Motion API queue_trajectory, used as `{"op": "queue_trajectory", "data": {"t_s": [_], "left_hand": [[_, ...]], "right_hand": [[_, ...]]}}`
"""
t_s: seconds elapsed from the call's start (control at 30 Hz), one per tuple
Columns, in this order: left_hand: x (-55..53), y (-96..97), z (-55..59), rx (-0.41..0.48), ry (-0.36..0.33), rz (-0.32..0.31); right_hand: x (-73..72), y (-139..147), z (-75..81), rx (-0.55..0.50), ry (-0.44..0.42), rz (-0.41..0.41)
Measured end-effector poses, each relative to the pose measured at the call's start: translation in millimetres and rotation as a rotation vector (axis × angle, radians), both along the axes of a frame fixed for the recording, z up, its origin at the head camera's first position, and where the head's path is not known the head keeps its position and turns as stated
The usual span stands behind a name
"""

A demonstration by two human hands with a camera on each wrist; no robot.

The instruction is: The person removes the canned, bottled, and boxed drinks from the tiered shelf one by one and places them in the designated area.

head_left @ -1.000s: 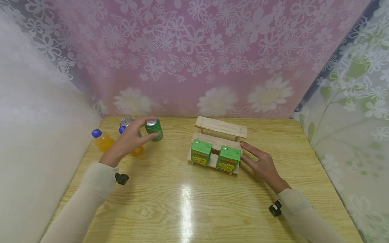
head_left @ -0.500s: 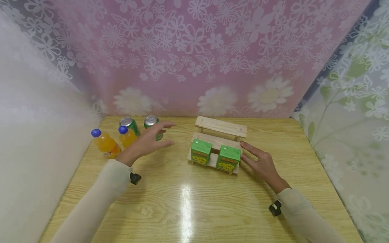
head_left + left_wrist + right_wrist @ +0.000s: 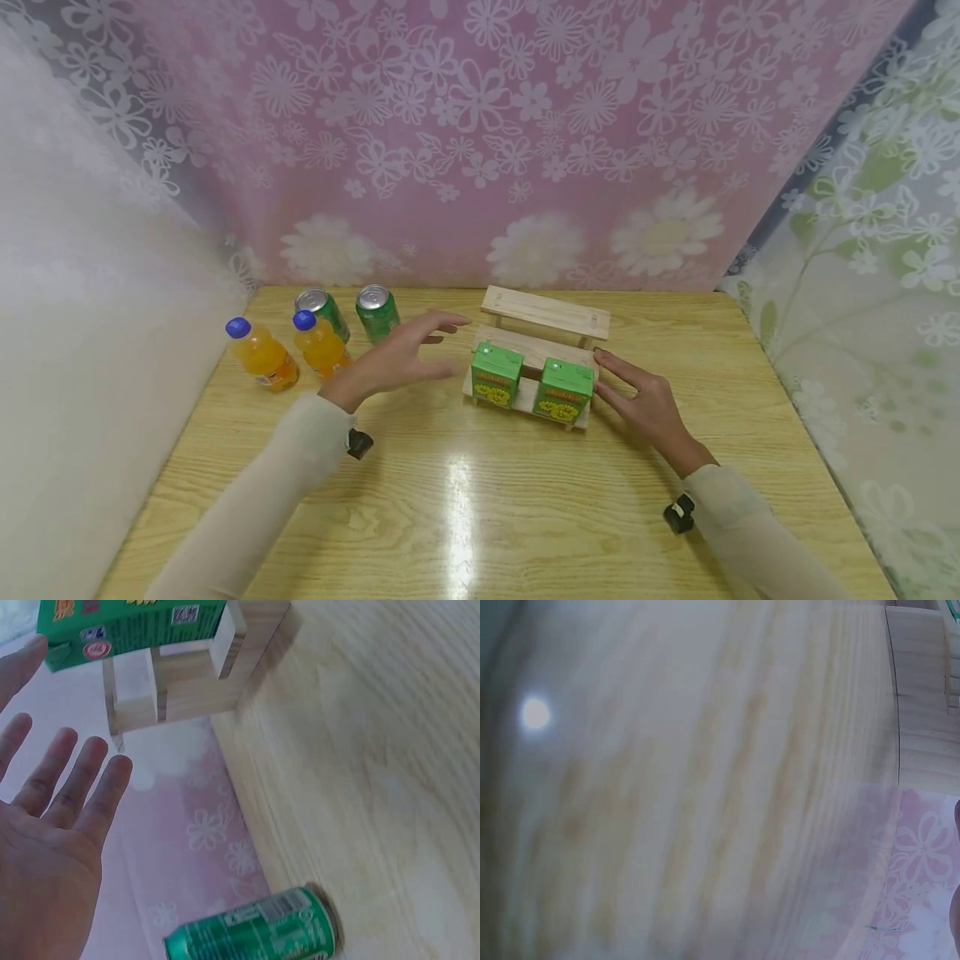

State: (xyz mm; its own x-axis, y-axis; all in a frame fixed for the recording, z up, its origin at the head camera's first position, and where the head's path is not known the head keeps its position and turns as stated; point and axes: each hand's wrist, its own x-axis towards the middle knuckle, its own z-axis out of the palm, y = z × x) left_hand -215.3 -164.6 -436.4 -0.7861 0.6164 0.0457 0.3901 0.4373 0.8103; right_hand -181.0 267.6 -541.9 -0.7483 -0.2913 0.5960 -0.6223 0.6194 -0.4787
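A small three-step wooden shelf stands on the table, with two green drink cartons, a left carton and a right carton, upright on its lowest step. My left hand holds nothing; its spread fingers are just left of the left carton. In the left wrist view the palm faces the camera, fingers extended, near a green carton. My right hand touches the shelf's right end with its index finger and thumb. Only slivers of that hand show in the right wrist view, beside the shelf's side.
Left of the shelf stand two orange drink bottles with blue caps, an outer bottle and an inner bottle. Behind them are two green cans, a left can and a right can. A pink flowered curtain closes the back.
My left hand has moved right, from beside the right green can to near the left carton, with nothing in it. The right hand and the shelf stay in place.
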Motion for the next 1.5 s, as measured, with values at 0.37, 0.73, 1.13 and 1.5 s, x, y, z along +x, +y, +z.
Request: {"op": "queue_trajectory", "data": {"t_s": [0.37, 0.73, 1.13, 1.5], "left_hand": [[-0.3, 25.1, -17.1, 0.023, -0.025, -0.082], [2.8, 43.9, -30.4, 0.012, -0.046, -0.086], [5.3, 52.5, -40.7, 0.011, -0.059, -0.051], [7.5, 53.9, -44.3, 0.013, -0.016, -0.018]], "right_hand": [[-0.3, -1, 0.5, -0.008, -0.005, 0.005], [0.5, -1, 0.8, 0.002, -0.015, -0.007], [1.7, -2, -0.1, -0.001, -0.033, -0.016], [2.1, -1, -3.5, -0.002, -0.028, -0.021]]}}
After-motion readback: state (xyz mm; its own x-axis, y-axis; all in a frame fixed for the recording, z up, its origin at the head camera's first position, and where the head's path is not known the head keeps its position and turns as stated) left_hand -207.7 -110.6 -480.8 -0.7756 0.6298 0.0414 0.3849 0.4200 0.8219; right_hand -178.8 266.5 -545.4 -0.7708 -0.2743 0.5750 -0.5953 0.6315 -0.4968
